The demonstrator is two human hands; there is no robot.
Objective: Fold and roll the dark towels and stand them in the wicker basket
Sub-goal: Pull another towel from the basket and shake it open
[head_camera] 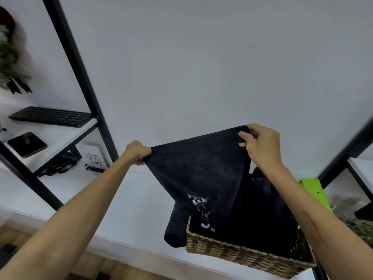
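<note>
A dark towel with white printed marks hangs spread in the air above the wicker basket. My left hand grips its upper left corner. My right hand pinches its upper right corner, a little higher. The towel's lower end drops into the basket, which stands on the white shelf at the lower right. More dark towels lie heaped inside the basket. A rolled dark piece hangs outside the basket's left wall.
A black shelf frame slants up the left side. Its white shelves carry a keyboard, a dark tablet and a QR-code card. A green object sits behind the basket on the right. A plant is at far left.
</note>
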